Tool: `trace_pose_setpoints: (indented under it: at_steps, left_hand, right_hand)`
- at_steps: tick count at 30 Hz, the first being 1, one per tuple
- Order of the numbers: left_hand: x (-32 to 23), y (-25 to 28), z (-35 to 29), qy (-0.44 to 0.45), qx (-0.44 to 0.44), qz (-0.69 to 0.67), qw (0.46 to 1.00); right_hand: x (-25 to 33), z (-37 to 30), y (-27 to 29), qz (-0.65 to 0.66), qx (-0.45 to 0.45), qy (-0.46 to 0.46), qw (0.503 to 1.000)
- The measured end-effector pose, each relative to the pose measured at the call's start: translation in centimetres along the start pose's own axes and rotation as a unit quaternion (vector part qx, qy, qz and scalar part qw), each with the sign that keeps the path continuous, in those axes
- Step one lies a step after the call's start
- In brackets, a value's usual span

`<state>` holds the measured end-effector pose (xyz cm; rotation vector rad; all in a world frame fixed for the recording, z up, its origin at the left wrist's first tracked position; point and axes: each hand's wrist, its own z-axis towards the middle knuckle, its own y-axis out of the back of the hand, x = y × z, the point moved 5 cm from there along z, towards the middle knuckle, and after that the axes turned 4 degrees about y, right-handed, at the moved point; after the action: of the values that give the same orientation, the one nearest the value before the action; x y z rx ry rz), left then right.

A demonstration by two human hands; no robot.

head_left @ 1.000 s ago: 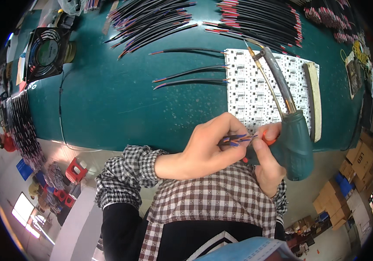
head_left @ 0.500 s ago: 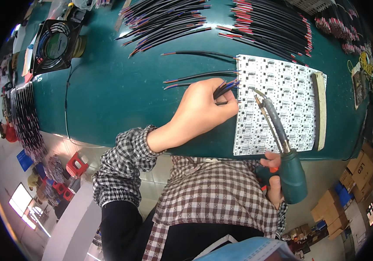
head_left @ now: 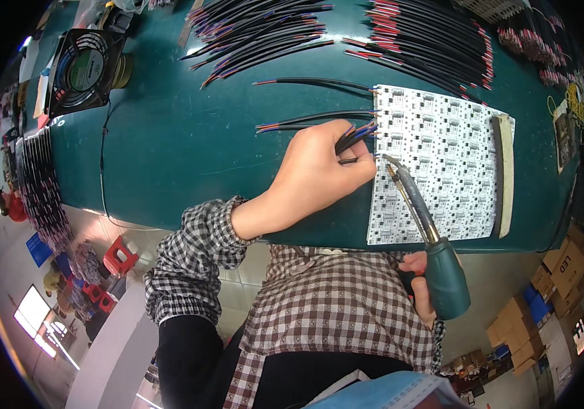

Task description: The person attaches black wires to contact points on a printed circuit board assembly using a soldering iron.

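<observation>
My left hand point(head_left: 319, 163) is closed on several short black cables point(head_left: 355, 138) with red and blue wire ends, at the left edge of a white circuit board panel point(head_left: 435, 184). My right hand point(head_left: 421, 290), partly hidden, grips a soldering iron point(head_left: 447, 276) with a green handle. Its tip, with a thin metal tube alongside, reaches the panel's left edge close to my left fingertips. Beyond my left hand a few black cables point(head_left: 319, 82) lie with one end at that same edge and the other pointing left.
Two piles of black cables, a left one point(head_left: 258, 34) and a right one point(head_left: 428, 41), lie at the back of the green table point(head_left: 190, 150). A pale bar point(head_left: 504, 174) rests along the panel's right side. A black fan point(head_left: 82, 71) stands far left; a cable bundle point(head_left: 40, 184) hangs over the left edge.
The soldering iron has moved left, its tip now at the panel's edge beside my left fingers. My left hand keeps its hold and has barely moved.
</observation>
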<state>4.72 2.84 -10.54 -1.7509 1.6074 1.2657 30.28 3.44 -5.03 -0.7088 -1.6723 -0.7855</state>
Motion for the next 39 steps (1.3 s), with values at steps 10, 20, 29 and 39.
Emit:
trace_pose_setpoints:
  at_steps: [10,20,29,39]
  left_hand:
    - [-0.2,0.0,0.0,-0.006,0.003,-0.002,1.0]
    - [-0.3,0.0,0.1,-0.013,0.0,0.002,1.0]
    - [-0.7,0.7,0.8,-0.054,0.011,0.03,0.998]
    - [-1.8,1.0,1.6,-0.07,0.058,0.095,0.991]
  right_hand:
    - [-0.4,-0.4,-0.2,-0.019,-0.024,-0.009,0.999]
    - [0.1,-0.2,-0.4,0.037,-0.059,-0.023,0.997]
    - [-0.8,-1.4,0.9,-0.022,0.025,-0.045,0.998]
    - [0.0,-0.6,-0.1,0.019,-0.013,-0.04,0.999]
